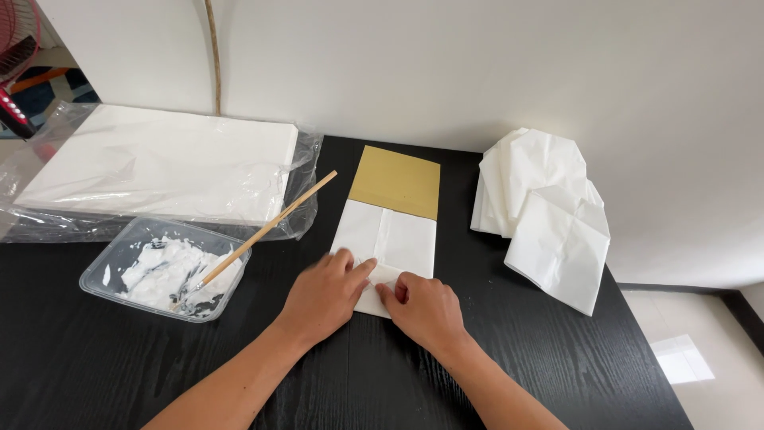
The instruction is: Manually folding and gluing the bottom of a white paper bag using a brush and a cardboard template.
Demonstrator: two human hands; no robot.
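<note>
A white folded paper sheet (386,239) lies on the black table (95,358), wrapped around a tan cardboard piece (395,181) that sticks out at its far end. My left hand (322,293) lies flat on the paper's near left corner, fingers pressing down. Just to its right, my right hand (426,310) pinches and presses the near edge fold of the paper. Both hands touch the paper and almost meet each other.
A clear plastic tray of white paste (163,271) with a wooden-handled brush (263,232) resting in it sits at left. Behind it lies a stack of white sheets in clear plastic wrap (159,171). Several folded white paper bags (549,211) lie at right near the table's edge.
</note>
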